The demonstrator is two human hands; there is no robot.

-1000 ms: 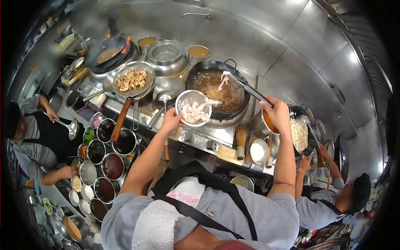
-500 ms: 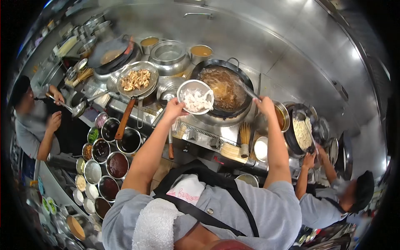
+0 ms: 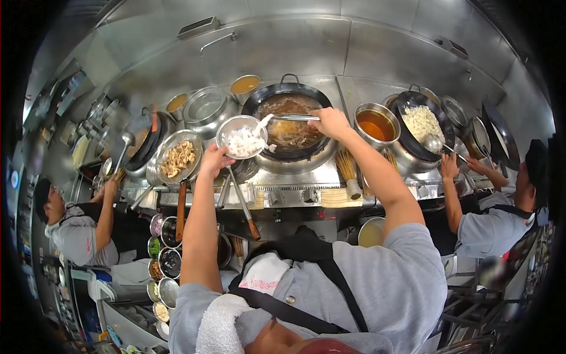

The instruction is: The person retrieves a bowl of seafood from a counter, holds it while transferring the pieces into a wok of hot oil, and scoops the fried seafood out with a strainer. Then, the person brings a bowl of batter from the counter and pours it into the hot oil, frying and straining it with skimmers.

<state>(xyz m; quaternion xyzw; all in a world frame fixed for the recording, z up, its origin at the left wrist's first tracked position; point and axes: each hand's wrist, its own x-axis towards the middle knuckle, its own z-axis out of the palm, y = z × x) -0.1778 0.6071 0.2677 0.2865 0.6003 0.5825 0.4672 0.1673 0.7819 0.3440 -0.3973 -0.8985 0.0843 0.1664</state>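
Observation:
My left hand is closed on the rim of a metal bowl that holds pale, whitish pieces. The bowl is tilted beside the left edge of a black wok of bubbling brown oil. My right hand grips metal tongs reaching leftward over the oil. A pale piece is at the tongs' tips, just above the bowl's right side.
Left, a strainer holds browned pieces. Orange liquid fills a pot at right, near a bamboo brush. Co-workers stand on both sides, the right one at another wok.
The view has turned and shifted. The tongs, earlier over the oil, now meet a pale piece at the bowl. The left co-worker has moved a ladle to the wok there.

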